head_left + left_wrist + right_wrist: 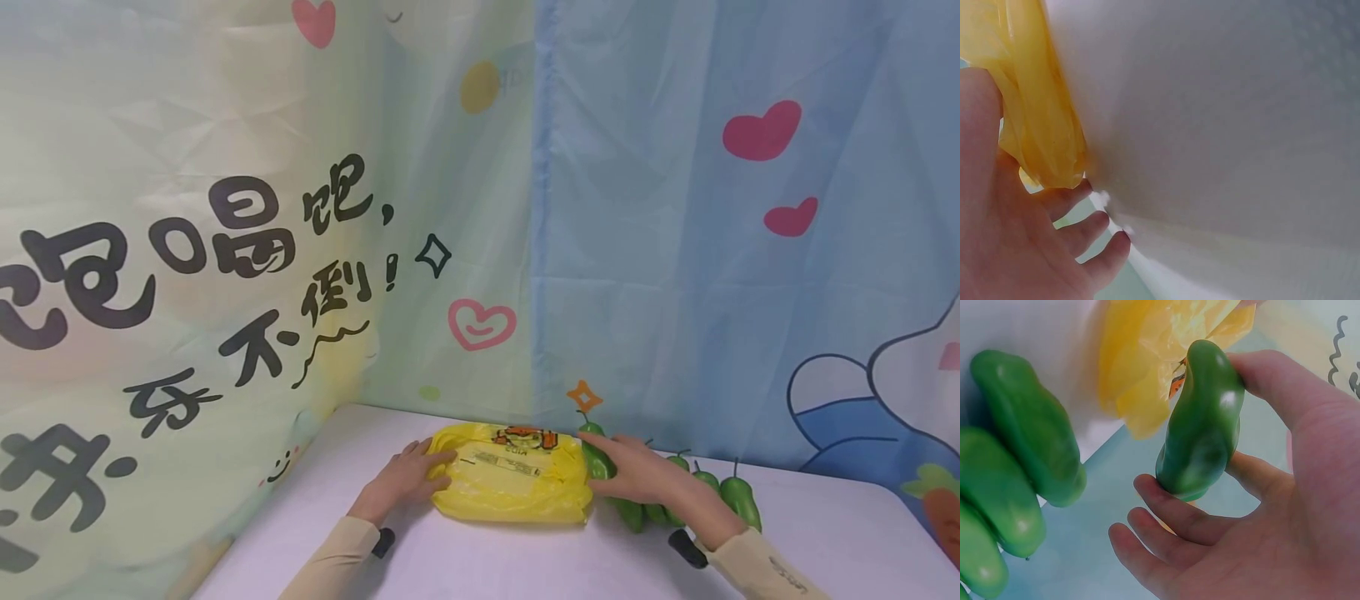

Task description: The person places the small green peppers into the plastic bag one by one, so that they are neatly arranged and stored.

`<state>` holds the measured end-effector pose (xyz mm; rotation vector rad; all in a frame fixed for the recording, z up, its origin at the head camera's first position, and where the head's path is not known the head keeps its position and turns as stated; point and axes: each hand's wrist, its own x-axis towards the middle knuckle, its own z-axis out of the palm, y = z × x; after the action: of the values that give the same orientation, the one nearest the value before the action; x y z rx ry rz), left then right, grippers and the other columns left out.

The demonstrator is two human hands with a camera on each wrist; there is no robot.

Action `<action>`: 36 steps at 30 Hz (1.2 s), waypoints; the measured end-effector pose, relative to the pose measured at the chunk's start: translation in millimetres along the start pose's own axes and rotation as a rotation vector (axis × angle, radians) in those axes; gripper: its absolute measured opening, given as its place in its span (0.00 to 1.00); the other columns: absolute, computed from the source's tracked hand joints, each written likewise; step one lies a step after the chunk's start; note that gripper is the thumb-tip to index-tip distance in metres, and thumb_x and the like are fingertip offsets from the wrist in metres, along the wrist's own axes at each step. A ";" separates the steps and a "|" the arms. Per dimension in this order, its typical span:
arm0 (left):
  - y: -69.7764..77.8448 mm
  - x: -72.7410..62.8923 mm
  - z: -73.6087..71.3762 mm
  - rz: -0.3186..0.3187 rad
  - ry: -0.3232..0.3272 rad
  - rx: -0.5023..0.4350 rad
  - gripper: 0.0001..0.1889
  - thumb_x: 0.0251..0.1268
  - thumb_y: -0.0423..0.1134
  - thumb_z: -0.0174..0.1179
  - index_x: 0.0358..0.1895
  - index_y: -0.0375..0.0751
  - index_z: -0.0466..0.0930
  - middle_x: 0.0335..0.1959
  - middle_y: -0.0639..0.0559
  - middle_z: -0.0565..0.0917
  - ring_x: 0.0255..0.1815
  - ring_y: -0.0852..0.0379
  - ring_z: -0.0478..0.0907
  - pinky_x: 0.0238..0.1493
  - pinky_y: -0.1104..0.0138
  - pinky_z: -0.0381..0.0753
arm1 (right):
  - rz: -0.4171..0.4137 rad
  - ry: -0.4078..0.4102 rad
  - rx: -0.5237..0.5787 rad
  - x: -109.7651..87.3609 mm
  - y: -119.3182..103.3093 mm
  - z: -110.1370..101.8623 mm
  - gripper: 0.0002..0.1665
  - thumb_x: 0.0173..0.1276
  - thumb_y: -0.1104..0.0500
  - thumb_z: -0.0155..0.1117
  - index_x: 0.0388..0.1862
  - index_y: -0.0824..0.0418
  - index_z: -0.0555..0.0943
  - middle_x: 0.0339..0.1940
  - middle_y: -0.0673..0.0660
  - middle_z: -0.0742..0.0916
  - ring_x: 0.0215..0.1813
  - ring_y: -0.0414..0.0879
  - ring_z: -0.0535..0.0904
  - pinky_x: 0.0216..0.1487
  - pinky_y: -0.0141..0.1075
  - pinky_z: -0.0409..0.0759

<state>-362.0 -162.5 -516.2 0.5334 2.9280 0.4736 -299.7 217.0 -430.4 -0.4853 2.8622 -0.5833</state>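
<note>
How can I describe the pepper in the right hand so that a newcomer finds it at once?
On the pale table lies a yellow bag. Just right of it in the head view, the right hand holds a green pepper. Unlike the other green peppers farther right, it is nearest the bag and the only one gripped.

The right hand (1285, 531) pinches a glossy green pepper (1202, 419), thumb against its upper end and a finger against its lower end, the remaining fingertips reaching past it. Just beyond hangs the crumpled edge of a yellow plastic bag (1138, 362). Left, more green peppers (1032, 425) lie side by side on a white tabletop (1054, 331).
</note>
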 end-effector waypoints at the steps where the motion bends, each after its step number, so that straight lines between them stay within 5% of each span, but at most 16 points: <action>1: -0.1 0.0 0.0 0.002 0.000 0.000 0.27 0.72 0.54 0.57 0.72 0.55 0.72 0.78 0.35 0.62 0.78 0.31 0.55 0.75 0.36 0.58 | 0.001 0.000 0.001 0.5 -0.7 0.2 0.48 0.64 0.45 0.71 0.79 0.53 0.63 0.70 0.73 0.74 0.70 0.76 0.66 0.59 0.73 0.70; 20: -1.8 -0.4 -0.9 0.035 0.005 -0.014 0.26 0.72 0.53 0.57 0.71 0.53 0.72 0.77 0.33 0.62 0.78 0.29 0.56 0.74 0.34 0.58 | -0.003 -0.001 0.021 14.8 -19.3 9.0 0.48 0.63 0.44 0.72 0.79 0.48 0.63 0.72 0.69 0.73 0.72 0.71 0.67 0.62 0.70 0.72; 36: -1.7 1.2 1.2 0.004 0.001 -0.011 0.27 0.72 0.54 0.57 0.71 0.56 0.72 0.78 0.35 0.62 0.78 0.31 0.55 0.74 0.35 0.58 | -0.027 -0.005 0.052 25.6 -38.8 14.8 0.47 0.64 0.46 0.72 0.79 0.50 0.63 0.70 0.68 0.75 0.71 0.68 0.68 0.62 0.68 0.72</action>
<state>-363.5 -163.2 -518.0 0.5375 2.9237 0.4899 -309.2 169.2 -430.8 -0.5165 2.8324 -0.6580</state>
